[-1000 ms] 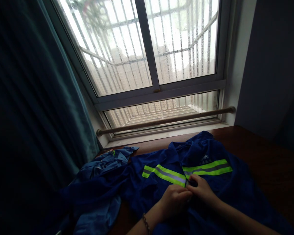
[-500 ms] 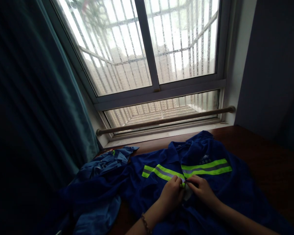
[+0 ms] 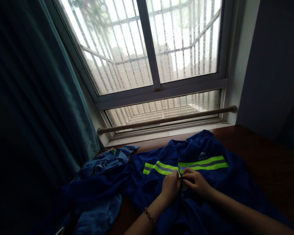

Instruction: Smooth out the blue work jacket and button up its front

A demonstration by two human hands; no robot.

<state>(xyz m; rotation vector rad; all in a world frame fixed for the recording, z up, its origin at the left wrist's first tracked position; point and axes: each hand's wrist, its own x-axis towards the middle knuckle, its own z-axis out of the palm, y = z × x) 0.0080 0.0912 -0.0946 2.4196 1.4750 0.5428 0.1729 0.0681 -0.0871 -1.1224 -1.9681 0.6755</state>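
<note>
A dark blue work jacket point(image 3: 156, 189) with yellow-green and grey reflective stripes lies spread out, collar toward the window. My left hand point(image 3: 171, 185) pinches the jacket's front edge just below the chest stripe. Close beside it, my right hand point(image 3: 195, 182) grips the other front edge with thumb and fingers. Their fingertips nearly meet at the front opening, and whatever small fastening is between them is hidden. A white logo point(image 3: 202, 155) shows above the stripe on the right side of the chest.
Lighter blue clothing point(image 3: 98, 215) lies crumpled to the left, partly under the jacket's sleeve. The brown wooden surface point(image 3: 237, 137) reaches the window sill, where a rail point(image 3: 166, 120) runs across. A teal curtain point(image 3: 71, 130) hangs at left.
Both hands have shifted slightly left and up in view, drawing the jacket's front edges with them. The right chest stripe now sits further left and closer to the left one.
</note>
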